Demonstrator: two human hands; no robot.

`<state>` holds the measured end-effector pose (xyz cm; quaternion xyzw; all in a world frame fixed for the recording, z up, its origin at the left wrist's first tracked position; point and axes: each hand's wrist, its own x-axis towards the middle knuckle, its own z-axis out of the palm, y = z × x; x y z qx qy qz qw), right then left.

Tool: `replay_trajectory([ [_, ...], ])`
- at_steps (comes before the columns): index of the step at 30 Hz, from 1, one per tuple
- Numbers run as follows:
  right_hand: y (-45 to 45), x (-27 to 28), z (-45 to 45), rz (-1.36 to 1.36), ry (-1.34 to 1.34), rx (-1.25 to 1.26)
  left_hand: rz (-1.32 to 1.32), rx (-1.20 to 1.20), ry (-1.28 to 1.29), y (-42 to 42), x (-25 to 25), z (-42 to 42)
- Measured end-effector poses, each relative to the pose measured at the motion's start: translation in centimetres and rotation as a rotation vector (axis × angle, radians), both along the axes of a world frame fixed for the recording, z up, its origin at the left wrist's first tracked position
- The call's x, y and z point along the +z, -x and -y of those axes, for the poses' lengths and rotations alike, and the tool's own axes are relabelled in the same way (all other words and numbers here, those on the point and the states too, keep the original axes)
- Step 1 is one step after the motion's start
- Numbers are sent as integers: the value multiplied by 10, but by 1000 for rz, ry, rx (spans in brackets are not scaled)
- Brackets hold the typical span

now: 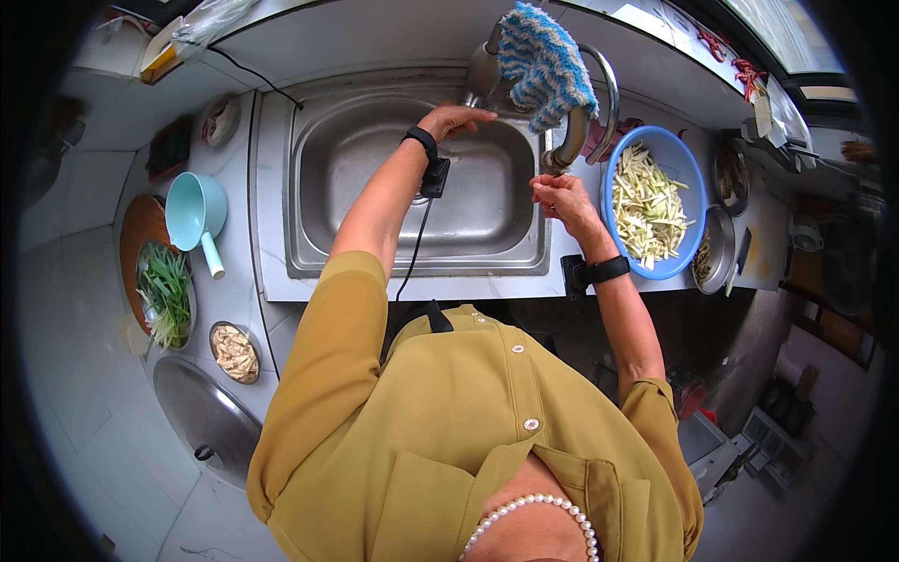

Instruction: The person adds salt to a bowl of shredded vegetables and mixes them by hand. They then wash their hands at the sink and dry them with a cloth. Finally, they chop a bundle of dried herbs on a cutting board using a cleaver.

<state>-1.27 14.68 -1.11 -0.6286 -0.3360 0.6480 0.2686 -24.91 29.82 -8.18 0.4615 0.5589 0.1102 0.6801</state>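
Note:
My left hand [458, 121] hangs over the back of the stainless steel sink [477, 225], just below the grey body of the faucet [483, 74]. Its index finger points right, and I see nothing held in it. At the sink's right rim is my right hand [564, 199], its fingers curled together just below the end of the curved metal spout [577, 137]. Whether something small sits between those fingertips is hidden. A blue and white striped cloth [548, 67] drapes over the faucet. The basin holds no dishes.
Right of the sink stands a blue basin [695, 165] of pale cut vegetable strips [646, 204], beside a metal bowl [722, 249]. On the left are a turquoise ladle [197, 207], green onions [165, 291], a bowl of pale pieces [235, 353] and a metal lid [204, 414].

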Motion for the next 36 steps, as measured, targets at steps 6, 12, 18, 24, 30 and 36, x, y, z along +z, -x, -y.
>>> replay_trajectory([
  [6,6,-7,-9,-15,5,25,-31,205,-30,-4,-43,-6],
  [12,11,-16,-10,-30,32,-6,-720,191,-320,-26,-3,8],
  [18,13,-27,-18,-177,85,-87,-634,297,-376,-33,15,44],
  [24,37,-63,-31,-643,56,-152,181,596,281,-59,-49,91],
  [30,39,-95,-34,-500,9,-155,480,792,433,-96,-38,98],
  [36,45,-54,-21,-410,104,-343,642,989,225,-140,-89,97],
])
